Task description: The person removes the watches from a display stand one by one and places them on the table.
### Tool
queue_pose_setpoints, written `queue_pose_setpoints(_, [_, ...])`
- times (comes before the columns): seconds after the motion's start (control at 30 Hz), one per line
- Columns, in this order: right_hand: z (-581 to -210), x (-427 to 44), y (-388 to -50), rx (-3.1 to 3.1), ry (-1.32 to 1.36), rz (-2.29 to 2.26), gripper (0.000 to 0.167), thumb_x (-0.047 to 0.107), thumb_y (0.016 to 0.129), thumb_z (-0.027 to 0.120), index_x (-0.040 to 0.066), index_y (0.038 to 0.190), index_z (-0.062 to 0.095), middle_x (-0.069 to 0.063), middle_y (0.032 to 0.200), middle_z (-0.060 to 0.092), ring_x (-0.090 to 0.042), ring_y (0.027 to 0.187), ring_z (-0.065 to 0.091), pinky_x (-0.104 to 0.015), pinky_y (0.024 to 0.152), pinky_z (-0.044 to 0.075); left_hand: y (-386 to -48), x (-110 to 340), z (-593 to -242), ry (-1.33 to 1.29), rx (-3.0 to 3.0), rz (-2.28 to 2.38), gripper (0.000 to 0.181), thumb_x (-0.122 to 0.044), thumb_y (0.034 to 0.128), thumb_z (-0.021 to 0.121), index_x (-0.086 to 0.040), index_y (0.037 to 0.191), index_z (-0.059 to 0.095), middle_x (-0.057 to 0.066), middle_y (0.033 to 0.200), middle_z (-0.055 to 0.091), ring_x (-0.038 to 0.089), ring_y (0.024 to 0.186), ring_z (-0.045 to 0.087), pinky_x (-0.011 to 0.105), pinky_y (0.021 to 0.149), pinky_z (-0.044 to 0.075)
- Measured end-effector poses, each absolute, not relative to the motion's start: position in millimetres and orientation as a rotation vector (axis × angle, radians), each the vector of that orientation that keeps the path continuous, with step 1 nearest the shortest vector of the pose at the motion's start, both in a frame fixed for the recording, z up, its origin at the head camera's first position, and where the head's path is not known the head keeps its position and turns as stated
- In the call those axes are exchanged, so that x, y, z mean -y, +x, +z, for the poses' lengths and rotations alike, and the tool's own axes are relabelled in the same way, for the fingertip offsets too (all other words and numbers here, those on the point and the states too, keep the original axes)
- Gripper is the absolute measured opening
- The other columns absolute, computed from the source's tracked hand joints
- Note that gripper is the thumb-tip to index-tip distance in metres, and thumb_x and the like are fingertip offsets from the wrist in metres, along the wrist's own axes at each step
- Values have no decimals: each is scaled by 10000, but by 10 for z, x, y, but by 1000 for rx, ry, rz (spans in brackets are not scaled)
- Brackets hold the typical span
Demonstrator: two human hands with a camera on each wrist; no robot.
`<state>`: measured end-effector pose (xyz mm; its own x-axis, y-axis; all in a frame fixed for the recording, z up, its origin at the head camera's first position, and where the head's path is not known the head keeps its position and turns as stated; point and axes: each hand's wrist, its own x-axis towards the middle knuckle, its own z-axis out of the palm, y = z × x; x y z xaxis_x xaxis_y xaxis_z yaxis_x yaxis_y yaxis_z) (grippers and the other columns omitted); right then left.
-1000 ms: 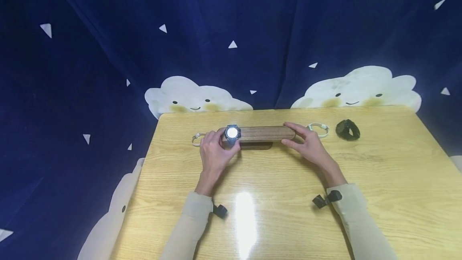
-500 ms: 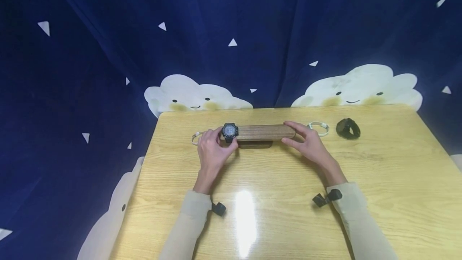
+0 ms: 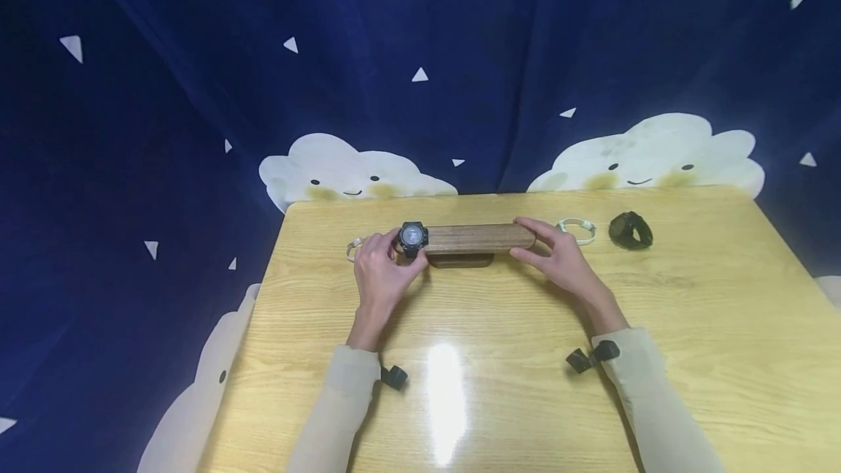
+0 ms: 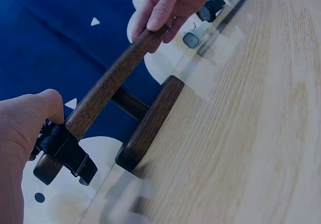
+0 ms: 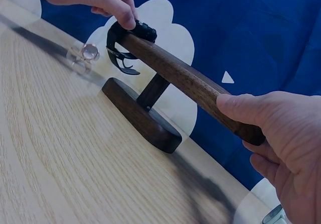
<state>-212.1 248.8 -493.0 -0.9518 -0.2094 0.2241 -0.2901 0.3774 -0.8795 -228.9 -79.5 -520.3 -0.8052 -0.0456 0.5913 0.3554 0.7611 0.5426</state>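
A dark brown wooden T-shaped watch stand stands near the table's back edge, its base resting on the wood. Around the left end of its crossbar hangs a black wristwatch, dial facing up. My left hand pinches this watch, thumb at the near side and fingers beyond. In the right wrist view the watch's black strap curves under the bar with its ends apart. My right hand holds the crossbar's right end, with the thumb on the near side.
A white-strapped watch lies just right of my right hand, and another black watch farther right. Left of my left hand, a slim light-coloured watch is partly hidden. A dark blue curtain hangs behind the table.
My left hand and the black wristwatch have shifted slightly left along the crossbar. The bright glare on its dial is gone. My right hand keeps its place on the bar.
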Motion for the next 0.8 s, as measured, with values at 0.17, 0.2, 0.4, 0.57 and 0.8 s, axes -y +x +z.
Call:
queue_pose_setpoints(0.17, [-4936,-2483,-2140,2542,460,1648,577,-1,910,792,-71,1436,565,-272,1487,551,-448,1427,467,-562,1192,369,-2285,822,-5197,-246,2331,-877,531,-388,756,849,2,1108,777,61,731,632,211,671,540,331,629,470])
queue_pose_setpoints(0.2, [-4942,-2484,-2143,2541,458,1647,578,1,910,792,-70,1437,565,-270,1487,551,-444,1428,468,-558,1194,369,-2285,825,-5195,-249,2327,-876,527,-385,754,850,2,1104,778,63,729,631,213,671,539,330,626,468])
queue_pose_setpoints(0.4, [-4986,-2509,-2135,2544,422,1654,573,18,917,792,-51,1442,572,-246,1499,551,-415,1439,462,-536,1210,362,-2284,828,-5195,-262,2321,-879,530,-372,747,861,8,1105,773,74,732,641,217,674,542,334,629,471])
queue_pose_setpoints(0.57, [-4987,-2510,-2138,2536,438,1650,574,6,914,791,-59,1439,570,-255,1493,552,-428,1433,466,-547,1203,364,-2289,847,-5215,-259,2307,-883,526,-366,739,873,4,1098,773,80,714,630,212,652,525,339,629,464])
queue_pose_setpoints(0.8, [-4976,-2504,-2142,2531,429,1665,572,12,911,796,-58,1434,576,-252,1492,554,-423,1435,467,-531,1207,366,-2299,877,-5222,-246,2295,-881,535,-386,741,869,0,1101,777,76,705,626,207,657,519,346,647,458])
